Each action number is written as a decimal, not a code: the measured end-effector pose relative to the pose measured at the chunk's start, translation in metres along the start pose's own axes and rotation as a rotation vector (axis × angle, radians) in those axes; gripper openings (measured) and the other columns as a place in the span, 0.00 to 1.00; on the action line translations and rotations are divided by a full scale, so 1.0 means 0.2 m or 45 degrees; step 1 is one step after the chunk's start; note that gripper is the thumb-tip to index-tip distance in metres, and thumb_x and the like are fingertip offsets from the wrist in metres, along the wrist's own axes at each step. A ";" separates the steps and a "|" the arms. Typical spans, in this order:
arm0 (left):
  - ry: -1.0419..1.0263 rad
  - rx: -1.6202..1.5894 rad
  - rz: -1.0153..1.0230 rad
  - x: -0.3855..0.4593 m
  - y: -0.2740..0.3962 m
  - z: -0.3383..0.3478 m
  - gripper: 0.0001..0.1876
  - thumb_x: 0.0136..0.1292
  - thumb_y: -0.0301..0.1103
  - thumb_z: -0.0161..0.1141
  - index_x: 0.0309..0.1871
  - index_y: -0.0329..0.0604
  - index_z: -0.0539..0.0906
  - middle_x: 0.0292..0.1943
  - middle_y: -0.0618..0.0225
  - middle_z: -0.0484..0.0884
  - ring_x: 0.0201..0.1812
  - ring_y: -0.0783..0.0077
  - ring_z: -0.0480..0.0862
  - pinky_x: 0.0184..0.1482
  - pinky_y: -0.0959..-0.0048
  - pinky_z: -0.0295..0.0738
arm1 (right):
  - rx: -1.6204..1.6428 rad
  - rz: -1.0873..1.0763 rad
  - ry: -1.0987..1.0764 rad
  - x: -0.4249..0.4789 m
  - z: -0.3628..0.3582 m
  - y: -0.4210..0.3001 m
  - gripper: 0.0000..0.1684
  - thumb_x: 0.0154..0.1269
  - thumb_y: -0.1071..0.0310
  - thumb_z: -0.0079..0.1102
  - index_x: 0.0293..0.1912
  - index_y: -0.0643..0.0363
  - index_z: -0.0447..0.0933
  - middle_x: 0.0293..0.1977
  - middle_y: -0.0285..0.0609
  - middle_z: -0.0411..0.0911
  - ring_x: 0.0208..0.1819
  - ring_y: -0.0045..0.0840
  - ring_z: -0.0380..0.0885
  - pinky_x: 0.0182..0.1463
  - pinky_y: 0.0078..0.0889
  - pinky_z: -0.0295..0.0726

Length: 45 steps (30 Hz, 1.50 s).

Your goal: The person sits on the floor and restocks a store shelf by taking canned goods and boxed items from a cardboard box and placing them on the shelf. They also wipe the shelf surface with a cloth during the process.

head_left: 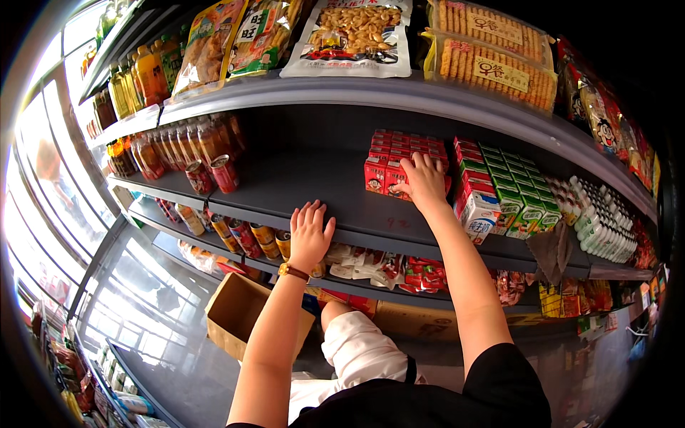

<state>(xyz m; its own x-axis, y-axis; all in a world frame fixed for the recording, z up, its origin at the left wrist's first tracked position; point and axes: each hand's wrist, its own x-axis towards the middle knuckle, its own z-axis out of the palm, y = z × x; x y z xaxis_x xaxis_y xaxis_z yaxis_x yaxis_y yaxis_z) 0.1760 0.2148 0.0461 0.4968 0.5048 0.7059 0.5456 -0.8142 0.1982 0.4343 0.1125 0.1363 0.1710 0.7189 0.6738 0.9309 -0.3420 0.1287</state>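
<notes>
My right hand lies spread on the front right of a block of red drink cartons on the middle shelf; whether it grips one cannot be told. My left hand, with a watch on its wrist, rests with extended fingers at the front edge of the same shelf and holds nothing. Right of the red block stand rows of red and white milk cartons and green cartons. Two red drink cans stand to the left, before rows of plastic drink bottles.
An open cardboard box stands on the floor below my left forearm. A grey cloth hangs over the shelf edge at the right, near small white bottles. Snack packs fill the shelf above; cans stand below.
</notes>
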 end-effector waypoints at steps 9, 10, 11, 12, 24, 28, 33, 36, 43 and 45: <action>0.013 -0.008 -0.003 0.01 0.01 0.01 0.21 0.69 0.45 0.50 0.58 0.40 0.76 0.61 0.59 0.74 0.66 0.57 0.68 0.71 0.57 0.52 | 0.065 -0.111 0.102 0.03 0.05 0.05 0.34 0.47 0.47 0.70 0.54 0.45 0.75 0.47 0.37 0.71 0.55 0.35 0.68 0.69 0.48 0.57; 0.025 -0.010 0.002 0.01 0.01 0.01 0.21 0.69 0.45 0.51 0.57 0.39 0.76 0.61 0.59 0.74 0.66 0.58 0.68 0.71 0.58 0.52 | 0.080 -0.104 0.089 0.03 0.05 0.07 0.35 0.47 0.48 0.70 0.56 0.45 0.74 0.50 0.38 0.71 0.57 0.36 0.66 0.70 0.50 0.55; 0.036 -0.013 0.007 0.01 0.02 0.01 0.21 0.68 0.45 0.51 0.57 0.39 0.77 0.61 0.59 0.75 0.65 0.58 0.69 0.71 0.58 0.53 | 0.094 -0.096 0.075 0.02 0.06 0.08 0.36 0.47 0.48 0.70 0.57 0.44 0.74 0.52 0.38 0.70 0.60 0.37 0.65 0.71 0.52 0.53; 0.035 -0.017 0.005 0.01 0.01 0.02 0.21 0.68 0.45 0.52 0.57 0.39 0.77 0.61 0.60 0.75 0.65 0.58 0.69 0.71 0.58 0.52 | 0.095 -0.046 0.156 0.00 0.05 0.05 0.37 0.47 0.49 0.71 0.58 0.44 0.74 0.55 0.40 0.68 0.62 0.39 0.62 0.72 0.55 0.51; 0.010 -0.022 -0.009 0.00 0.02 -0.01 0.21 0.69 0.44 0.51 0.58 0.39 0.75 0.61 0.59 0.73 0.66 0.57 0.67 0.71 0.57 0.52 | 1.001 0.833 0.563 -0.12 0.24 0.10 0.64 0.46 0.53 0.78 0.70 0.70 0.47 0.67 0.60 0.55 0.69 0.46 0.58 0.69 0.39 0.62; 0.024 -0.026 -0.001 0.00 0.01 0.00 0.21 0.69 0.43 0.51 0.58 0.39 0.75 0.61 0.59 0.74 0.66 0.57 0.67 0.71 0.57 0.52 | 1.168 0.937 0.505 -0.13 0.23 0.12 0.59 0.47 0.55 0.78 0.68 0.69 0.51 0.61 0.57 0.66 0.62 0.39 0.69 0.64 0.35 0.67; 0.032 -0.018 -0.007 0.00 0.01 0.00 0.20 0.69 0.43 0.51 0.58 0.39 0.76 0.60 0.59 0.74 0.65 0.57 0.68 0.70 0.57 0.53 | 1.154 0.908 0.450 -0.14 0.19 0.11 0.48 0.48 0.56 0.77 0.61 0.66 0.59 0.52 0.51 0.75 0.53 0.36 0.76 0.57 0.34 0.73; 0.033 -0.016 -0.013 0.00 0.01 -0.01 0.20 0.69 0.43 0.51 0.58 0.40 0.75 0.60 0.59 0.74 0.65 0.57 0.68 0.70 0.57 0.53 | 1.156 0.906 0.440 -0.14 0.20 0.10 0.50 0.49 0.55 0.77 0.63 0.67 0.59 0.53 0.55 0.74 0.55 0.38 0.75 0.59 0.35 0.72; 0.046 -0.019 -0.011 0.00 0.03 0.00 0.20 0.68 0.42 0.52 0.58 0.39 0.75 0.60 0.59 0.74 0.65 0.58 0.69 0.70 0.58 0.53 | 1.089 0.964 0.423 -0.14 0.19 0.12 0.58 0.49 0.54 0.76 0.68 0.71 0.51 0.63 0.62 0.63 0.63 0.45 0.67 0.65 0.37 0.66; 0.048 -0.017 -0.008 0.01 0.03 0.00 0.20 0.68 0.42 0.52 0.58 0.39 0.75 0.60 0.59 0.74 0.65 0.58 0.69 0.70 0.57 0.53 | 1.058 0.923 0.455 -0.14 0.18 0.11 0.59 0.49 0.54 0.76 0.68 0.71 0.50 0.64 0.63 0.60 0.66 0.45 0.64 0.68 0.36 0.63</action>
<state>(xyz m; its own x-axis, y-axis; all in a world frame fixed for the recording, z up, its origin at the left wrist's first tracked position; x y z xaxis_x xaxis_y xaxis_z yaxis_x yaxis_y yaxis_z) 0.1803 0.2110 0.0473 0.4676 0.4993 0.7294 0.5397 -0.8148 0.2118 0.4613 0.1066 0.0952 0.7738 0.2593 0.5779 0.5996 -0.0053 -0.8003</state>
